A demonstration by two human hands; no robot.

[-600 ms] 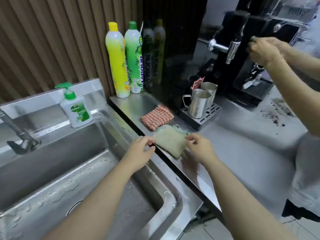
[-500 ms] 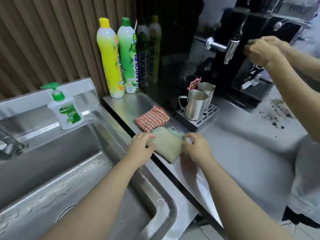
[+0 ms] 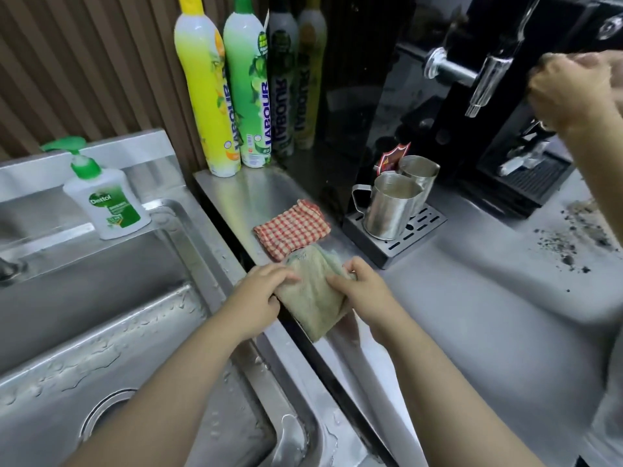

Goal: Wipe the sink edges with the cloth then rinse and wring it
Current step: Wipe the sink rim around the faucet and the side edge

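Cloth [image 3: 312,294] | left hand [image 3: 258,299], right hand [image 3: 362,291] grip pinching it | beside sink [image 3: 215,251]

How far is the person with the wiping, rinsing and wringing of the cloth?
Done: nothing certain. The sink rim carries droplets, so wiping looks unfinished or unstarted. In hand: the left hand and right hand both grip the green cloth over the gap between sink and counter. Left: wiping the edges, rinsing, wringing.
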